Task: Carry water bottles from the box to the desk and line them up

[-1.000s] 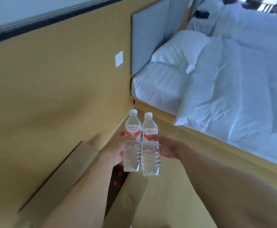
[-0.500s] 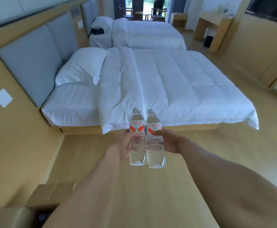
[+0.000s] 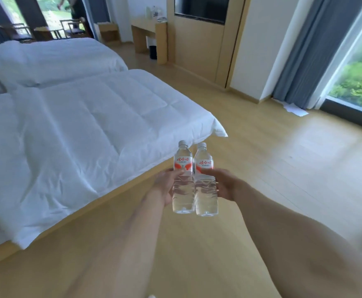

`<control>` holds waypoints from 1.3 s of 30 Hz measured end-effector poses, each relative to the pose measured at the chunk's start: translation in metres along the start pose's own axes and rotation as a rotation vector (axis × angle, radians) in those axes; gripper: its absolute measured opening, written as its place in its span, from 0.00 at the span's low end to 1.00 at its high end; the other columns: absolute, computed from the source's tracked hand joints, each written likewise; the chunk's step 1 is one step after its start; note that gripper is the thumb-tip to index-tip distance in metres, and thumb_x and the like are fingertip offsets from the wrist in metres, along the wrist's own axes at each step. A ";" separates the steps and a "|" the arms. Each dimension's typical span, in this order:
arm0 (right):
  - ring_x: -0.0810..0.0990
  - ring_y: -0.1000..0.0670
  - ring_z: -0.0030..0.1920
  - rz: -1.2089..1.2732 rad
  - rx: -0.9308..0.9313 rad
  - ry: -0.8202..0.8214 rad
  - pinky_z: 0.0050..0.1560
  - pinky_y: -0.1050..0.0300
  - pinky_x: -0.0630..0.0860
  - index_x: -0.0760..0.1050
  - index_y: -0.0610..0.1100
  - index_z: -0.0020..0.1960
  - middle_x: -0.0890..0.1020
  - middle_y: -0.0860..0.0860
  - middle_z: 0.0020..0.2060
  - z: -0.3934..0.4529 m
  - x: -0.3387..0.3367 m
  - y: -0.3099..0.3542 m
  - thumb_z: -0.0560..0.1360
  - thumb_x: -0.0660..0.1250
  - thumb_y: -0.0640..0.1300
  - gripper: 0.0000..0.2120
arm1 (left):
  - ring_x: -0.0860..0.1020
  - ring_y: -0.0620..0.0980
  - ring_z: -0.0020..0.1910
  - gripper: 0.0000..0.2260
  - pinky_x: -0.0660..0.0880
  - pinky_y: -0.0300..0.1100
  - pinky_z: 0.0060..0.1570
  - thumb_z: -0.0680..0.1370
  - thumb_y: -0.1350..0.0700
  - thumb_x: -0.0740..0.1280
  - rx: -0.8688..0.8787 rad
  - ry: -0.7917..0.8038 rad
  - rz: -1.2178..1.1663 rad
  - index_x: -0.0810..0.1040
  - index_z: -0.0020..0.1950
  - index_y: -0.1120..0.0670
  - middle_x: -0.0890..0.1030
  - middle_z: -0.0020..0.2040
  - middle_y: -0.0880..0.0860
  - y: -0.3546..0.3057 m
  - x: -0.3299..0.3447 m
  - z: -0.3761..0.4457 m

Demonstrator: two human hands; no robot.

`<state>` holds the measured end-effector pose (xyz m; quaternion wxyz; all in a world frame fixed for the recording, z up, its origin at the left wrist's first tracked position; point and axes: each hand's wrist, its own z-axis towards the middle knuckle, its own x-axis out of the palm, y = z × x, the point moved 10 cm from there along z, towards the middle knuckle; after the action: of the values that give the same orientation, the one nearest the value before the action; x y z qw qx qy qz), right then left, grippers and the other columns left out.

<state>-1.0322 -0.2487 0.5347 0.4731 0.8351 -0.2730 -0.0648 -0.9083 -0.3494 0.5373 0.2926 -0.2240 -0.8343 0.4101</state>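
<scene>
Two clear water bottles with white caps and red-and-white labels stand upright side by side in front of me, touching each other. My left hand (image 3: 165,186) grips the left bottle (image 3: 182,190) around its middle. My right hand (image 3: 225,184) grips the right bottle (image 3: 206,194) the same way. Both are held over the wooden floor past the foot of the near bed. A wooden desk (image 3: 150,37) with small items on top stands far off against the back wall. The box is out of view.
Two white beds fill the left side, the near bed (image 3: 79,134) with its corner just beyond the bottles. A wood wall panel with a dark screen (image 3: 201,7) is ahead. Grey curtains (image 3: 300,61) and a large window are at the right. White paper (image 3: 294,108) lies on the floor.
The view has swung right, from the wall and box, past the bed headboards, to the room's far side. The box has left the view. Both hands keep the same hold on the bottles.
</scene>
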 end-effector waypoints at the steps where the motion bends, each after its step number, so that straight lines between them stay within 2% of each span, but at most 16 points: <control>1: 0.83 0.42 0.52 0.016 -0.009 -0.030 0.53 0.48 0.80 0.80 0.39 0.60 0.84 0.40 0.57 0.000 -0.019 0.004 0.60 0.80 0.53 0.32 | 0.80 0.63 0.52 0.15 0.73 0.66 0.61 0.80 0.60 0.68 -0.013 0.025 0.027 0.76 0.66 0.62 0.81 0.57 0.67 -0.001 0.018 0.012; 4: 0.82 0.40 0.57 0.071 -0.024 -0.108 0.58 0.45 0.79 0.79 0.39 0.62 0.83 0.40 0.58 0.005 -0.067 0.014 0.60 0.80 0.52 0.34 | 0.81 0.63 0.50 0.16 0.78 0.62 0.54 0.80 0.62 0.66 -0.048 0.090 0.061 0.75 0.67 0.64 0.80 0.58 0.68 -0.002 0.062 0.049; 8: 0.81 0.39 0.58 0.130 -0.037 -0.197 0.66 0.41 0.74 0.77 0.38 0.64 0.82 0.39 0.60 0.027 -0.125 0.032 0.63 0.78 0.51 0.33 | 0.80 0.67 0.56 0.16 0.74 0.67 0.62 0.80 0.63 0.66 -0.083 0.207 0.101 0.76 0.68 0.64 0.78 0.63 0.70 -0.012 0.115 0.105; 12: 0.79 0.37 0.63 0.153 -0.042 -0.260 0.67 0.39 0.73 0.77 0.38 0.65 0.82 0.39 0.60 0.068 -0.175 0.061 0.66 0.78 0.51 0.31 | 0.79 0.65 0.54 0.17 0.74 0.64 0.61 0.79 0.63 0.67 -0.136 0.272 0.117 0.75 0.68 0.65 0.77 0.64 0.71 -0.028 0.152 0.169; 15: 0.81 0.38 0.61 0.164 -0.049 -0.276 0.65 0.41 0.75 0.78 0.40 0.64 0.83 0.40 0.58 0.103 -0.203 0.094 0.65 0.79 0.52 0.31 | 0.80 0.64 0.54 0.17 0.74 0.66 0.61 0.79 0.63 0.67 -0.154 0.304 0.142 0.75 0.67 0.64 0.78 0.63 0.70 -0.050 0.174 0.221; 18: 0.83 0.40 0.55 0.181 -0.069 -0.266 0.63 0.42 0.77 0.78 0.41 0.63 0.84 0.40 0.57 0.138 -0.227 0.128 0.65 0.80 0.52 0.31 | 0.79 0.64 0.52 0.15 0.74 0.66 0.59 0.79 0.63 0.67 -0.143 0.335 0.164 0.77 0.65 0.65 0.80 0.55 0.68 -0.079 0.196 0.272; 21: 0.85 0.42 0.52 0.197 -0.075 -0.289 0.56 0.45 0.81 0.78 0.40 0.63 0.84 0.41 0.56 0.168 -0.252 0.157 0.67 0.79 0.52 0.29 | 0.81 0.64 0.51 0.15 0.77 0.63 0.56 0.79 0.63 0.68 -0.127 0.346 0.170 0.77 0.65 0.65 0.81 0.54 0.67 -0.104 0.219 0.319; 26: 0.85 0.45 0.46 0.236 -0.068 -0.350 0.48 0.51 0.82 0.80 0.40 0.60 0.86 0.42 0.51 0.208 -0.300 0.190 0.60 0.82 0.53 0.33 | 0.81 0.63 0.49 0.12 0.78 0.62 0.54 0.78 0.63 0.69 -0.138 0.370 0.147 0.78 0.61 0.63 0.82 0.49 0.64 -0.130 0.258 0.382; 28: 0.86 0.45 0.46 0.235 -0.062 -0.370 0.44 0.52 0.82 0.80 0.40 0.59 0.86 0.42 0.51 0.225 -0.323 0.201 0.59 0.82 0.54 0.33 | 0.81 0.64 0.49 0.13 0.77 0.63 0.55 0.77 0.64 0.69 -0.149 0.360 0.145 0.78 0.61 0.64 0.82 0.51 0.66 -0.137 0.273 0.406; 32: 0.86 0.46 0.43 0.256 -0.049 -0.400 0.41 0.53 0.82 0.81 0.41 0.57 0.87 0.44 0.47 0.262 -0.372 0.221 0.60 0.81 0.53 0.29 | 0.80 0.65 0.53 0.20 0.75 0.67 0.61 0.77 0.65 0.70 -0.162 0.332 0.160 0.73 0.68 0.66 0.78 0.62 0.71 -0.143 0.306 0.458; 37: 0.86 0.47 0.41 0.224 -0.029 -0.398 0.40 0.53 0.82 0.82 0.43 0.55 0.87 0.46 0.46 0.314 -0.445 0.258 0.66 0.79 0.51 0.22 | 0.80 0.65 0.52 0.22 0.74 0.67 0.61 0.76 0.65 0.71 -0.167 0.284 0.170 0.71 0.69 0.65 0.78 0.62 0.70 -0.153 0.358 0.535; 39: 0.86 0.47 0.42 0.191 -0.020 -0.388 0.41 0.53 0.82 0.82 0.44 0.55 0.87 0.46 0.46 0.337 -0.478 0.280 0.67 0.79 0.51 0.20 | 0.81 0.64 0.49 0.21 0.77 0.64 0.58 0.75 0.65 0.72 -0.136 0.242 0.154 0.72 0.67 0.63 0.80 0.59 0.68 -0.164 0.381 0.569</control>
<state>-1.6688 -0.3687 0.5115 0.4242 0.7725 -0.4362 -0.1818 -1.5896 -0.5225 0.5069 0.3429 -0.3544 -0.7991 0.3439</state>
